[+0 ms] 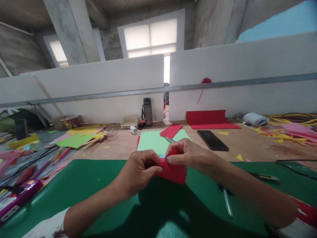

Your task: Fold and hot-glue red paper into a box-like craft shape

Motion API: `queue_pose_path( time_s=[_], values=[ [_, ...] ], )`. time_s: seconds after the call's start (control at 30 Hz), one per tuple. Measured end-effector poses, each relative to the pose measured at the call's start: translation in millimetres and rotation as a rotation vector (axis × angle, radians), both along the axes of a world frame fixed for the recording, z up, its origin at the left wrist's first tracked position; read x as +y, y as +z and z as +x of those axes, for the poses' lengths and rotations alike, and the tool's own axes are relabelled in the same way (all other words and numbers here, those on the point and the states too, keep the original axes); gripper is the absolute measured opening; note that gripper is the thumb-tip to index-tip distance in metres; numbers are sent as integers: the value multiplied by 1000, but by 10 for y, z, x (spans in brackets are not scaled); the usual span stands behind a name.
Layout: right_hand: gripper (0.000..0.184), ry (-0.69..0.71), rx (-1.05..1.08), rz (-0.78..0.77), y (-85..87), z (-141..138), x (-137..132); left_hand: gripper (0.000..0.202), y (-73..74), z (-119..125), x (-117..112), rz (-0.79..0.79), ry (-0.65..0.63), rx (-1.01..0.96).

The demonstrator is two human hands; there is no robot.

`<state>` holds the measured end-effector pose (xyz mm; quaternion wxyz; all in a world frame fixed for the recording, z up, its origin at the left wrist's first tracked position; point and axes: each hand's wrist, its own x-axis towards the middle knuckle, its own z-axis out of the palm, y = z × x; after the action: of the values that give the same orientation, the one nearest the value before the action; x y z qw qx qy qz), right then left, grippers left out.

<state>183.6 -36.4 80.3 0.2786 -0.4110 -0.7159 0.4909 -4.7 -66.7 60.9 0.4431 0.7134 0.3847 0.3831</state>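
In the head view a small piece of red paper (174, 172) is held up over the green cutting mat (104, 185). My left hand (142, 168) is closed, pinching its left edge between thumb and fingers. My right hand (185, 153) is also closed and grips the upper part, where the paper bends up between the fingers. A thin, shiny pointed tip (170, 140) shows just beyond my right hand; what it belongs to is hidden. Behind the hands lie light green sheets (151, 142), with a red paper rectangle (172, 131) on top.
A black phone (212, 140), a pen (227, 203) and a craft knife (264, 177) lie to the right. Coloured paper (76, 140) and a purple glue gun (21, 200) are at left. A bottle (148, 112) stands at the back near a folded red sheet (210, 119).
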Motion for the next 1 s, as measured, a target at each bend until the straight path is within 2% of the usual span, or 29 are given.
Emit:
queue_pose_path(
  time_s=[0.1,0.17,0.27,0.37,0.43,0.57,0.63,0.8,0.93,1.0],
  values=[
    [9,-15,-40,29,-8,-14,2,18,57,-19,-27,-112,-74,-56],
    [9,-9,-55,39,-6,-20,0,24,126,-46,-29,-240,-71,-45],
    [9,39,-129,88,7,-23,-9,28,233,-112,-2,-298,-113,93],
    [11,110,-219,149,18,-26,-19,28,292,-201,28,-164,-216,368],
    [11,132,-271,166,19,-31,-23,29,292,-252,27,-34,-220,495],
    [11,91,-290,167,7,-44,-25,27,209,-274,-5,208,-140,557],
    [11,77,-231,138,0,-43,-24,17,158,-242,-14,308,-102,543],
    [22,163,-33,-2,8,-13,-14,12,102,-151,-13,287,-41,479],
    [12,198,-47,29,14,13,10,10,87,-145,-8,253,-56,448],
    [13,210,-67,35,10,19,22,10,73,-152,1,250,-81,436]
  ],
)
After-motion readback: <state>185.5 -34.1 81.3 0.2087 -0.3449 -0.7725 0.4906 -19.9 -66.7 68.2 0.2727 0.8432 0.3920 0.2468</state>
